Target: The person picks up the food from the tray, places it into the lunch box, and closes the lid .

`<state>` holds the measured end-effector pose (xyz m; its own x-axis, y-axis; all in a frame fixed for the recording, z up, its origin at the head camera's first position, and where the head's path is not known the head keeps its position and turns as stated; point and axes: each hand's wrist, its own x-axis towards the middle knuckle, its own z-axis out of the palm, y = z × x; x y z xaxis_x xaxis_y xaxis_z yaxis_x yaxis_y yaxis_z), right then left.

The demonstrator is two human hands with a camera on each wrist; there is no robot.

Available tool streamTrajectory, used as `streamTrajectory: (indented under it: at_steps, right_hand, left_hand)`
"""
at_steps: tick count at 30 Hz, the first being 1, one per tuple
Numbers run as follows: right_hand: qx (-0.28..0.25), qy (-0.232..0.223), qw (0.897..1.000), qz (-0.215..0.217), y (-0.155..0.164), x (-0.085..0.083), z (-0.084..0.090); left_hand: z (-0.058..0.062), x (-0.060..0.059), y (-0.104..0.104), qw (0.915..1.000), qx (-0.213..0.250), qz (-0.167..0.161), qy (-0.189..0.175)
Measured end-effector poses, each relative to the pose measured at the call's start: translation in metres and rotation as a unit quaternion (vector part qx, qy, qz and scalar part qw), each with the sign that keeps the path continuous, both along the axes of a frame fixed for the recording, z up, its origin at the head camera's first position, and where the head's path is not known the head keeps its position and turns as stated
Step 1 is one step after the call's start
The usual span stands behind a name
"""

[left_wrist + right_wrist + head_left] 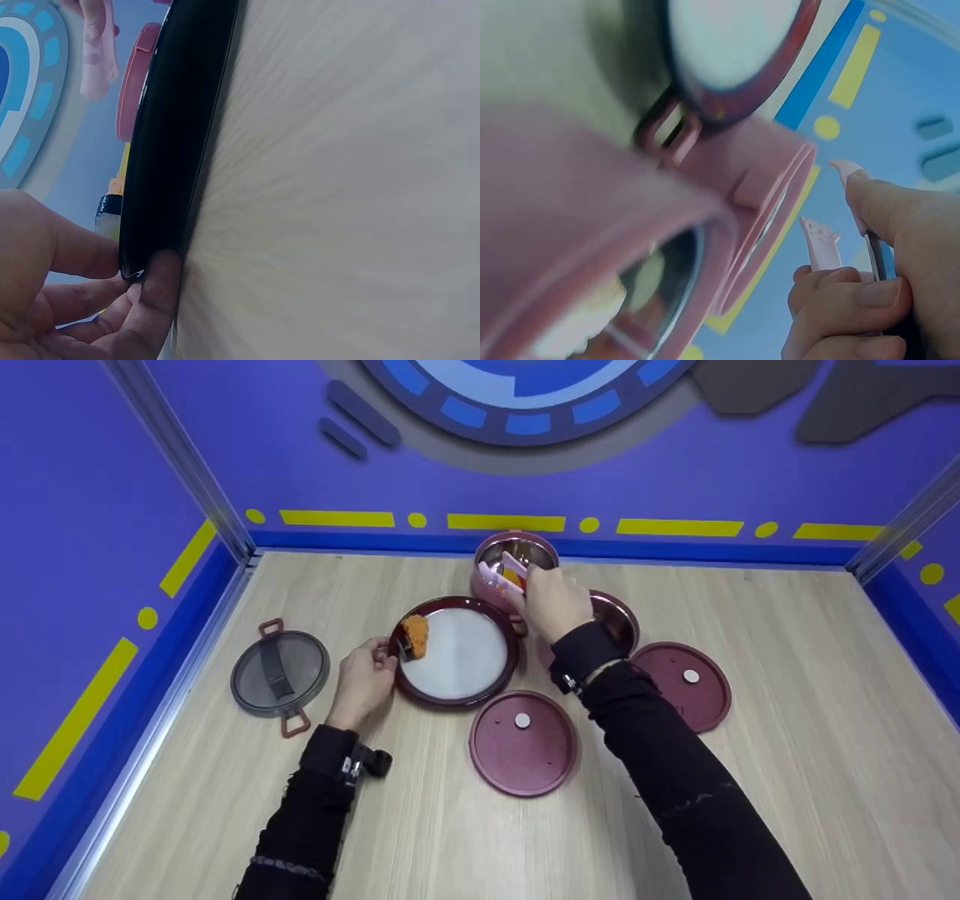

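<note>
Two hands work in the head view: the left hand [366, 679] grips the dark-rimmed plate [461, 656] near 9 o'clock, probably to steady it. At the plate's 1 o'clock, the right hand [559, 604] holds pink tongs [495, 577] over the far pot [486, 592]; orange food [416, 634] sits inside the plate's 10 o'clock edge. Left wrist: thumb and fingers pinch the rim. Right wrist: fingers wrap the tongs, tips apart, seemingly for reaching inside.
</note>
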<state>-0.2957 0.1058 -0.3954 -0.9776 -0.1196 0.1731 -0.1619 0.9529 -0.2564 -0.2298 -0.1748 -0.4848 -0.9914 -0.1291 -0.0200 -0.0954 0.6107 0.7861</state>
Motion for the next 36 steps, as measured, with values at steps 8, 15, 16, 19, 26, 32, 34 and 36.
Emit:
streamTrajectory:
  at_steps: [8, 15, 16, 19, 26, 32, 34, 36]
  right_hand:
    - [-0.005, 0.005, 0.999, 0.039, -0.025, 0.014, -0.002]
    - [0.003, -0.008, 0.998, 0.059, -0.047, 0.024, -0.017]
    - [0.002, -0.013, 0.998, 0.061, -0.051, 0.026, -0.020]
    - [-0.004, -0.026, 0.997, 0.067, -0.059, 0.029, -0.026]
    - [-0.021, -0.051, 0.996, 0.073, -0.072, 0.036, -0.034]
    - [-0.029, -0.061, 0.995, 0.072, -0.077, 0.042, -0.035]
    - [-0.026, -0.070, 0.995, 0.072, -0.079, 0.043, -0.035]
    - [-0.026, -0.076, 0.994, 0.073, -0.080, 0.045, -0.035]
  left_hand:
    - [0.000, 0.000, 0.000, 1.0000, 0.006, 0.002, 0.001]
    - [0.000, 0.000, -0.001, 1.0000, 0.005, -0.001, 0.003]
    - [0.000, 0.000, 0.000, 1.0000, 0.004, -0.002, 0.002]
    - [0.001, 0.000, 0.000, 1.0000, -0.002, -0.003, 0.003]
    - [0.002, -0.001, 0.000, 1.0000, -0.008, 0.001, 0.000]
    - [0.001, -0.001, 0.000, 0.9999, -0.012, 0.001, 0.001]
    - [0.000, 0.000, 0.000, 0.9999, -0.012, 0.001, 0.002]
    - [-0.001, 0.000, 0.000, 0.9999, -0.011, 0.001, 0.003]
